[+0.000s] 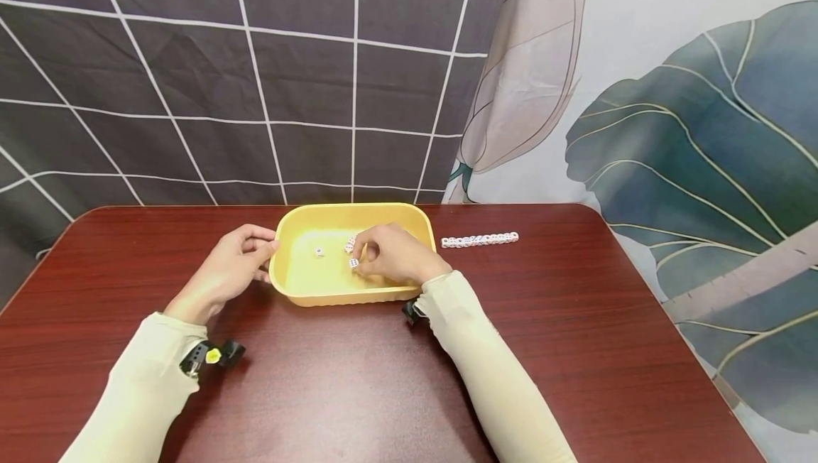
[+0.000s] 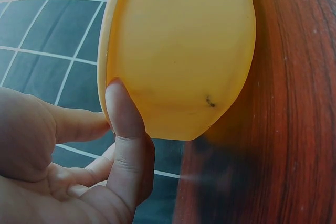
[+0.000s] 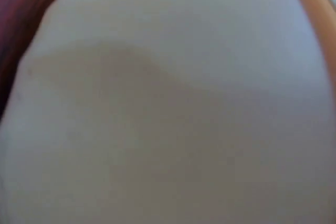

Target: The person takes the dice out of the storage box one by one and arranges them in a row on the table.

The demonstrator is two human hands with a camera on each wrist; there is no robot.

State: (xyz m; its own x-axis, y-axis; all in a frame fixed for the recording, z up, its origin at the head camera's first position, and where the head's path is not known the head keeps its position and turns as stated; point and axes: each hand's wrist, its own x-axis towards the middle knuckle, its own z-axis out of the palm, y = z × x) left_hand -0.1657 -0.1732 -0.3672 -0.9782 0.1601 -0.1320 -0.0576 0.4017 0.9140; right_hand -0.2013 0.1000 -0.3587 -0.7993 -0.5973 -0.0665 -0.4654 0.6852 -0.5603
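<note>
A yellow plastic tray lies on the table, its long side facing me. At its left end, my left hand pinches the rim between thumb and fingers; the left wrist view shows this grip on the tray wall close up. My right hand reaches inside over the right half, its fingertips pinching a white die near the tray floor. Just behind that die are more dice with red pips, partly hidden by the fingers. Apart from them, to the left, sits a single die.
Right of the tray, several white dice form a straight row on the dark red wooden table. A grey cloth with white grid lines hangs behind. The right wrist view is mostly filled by a blurred pale surface.
</note>
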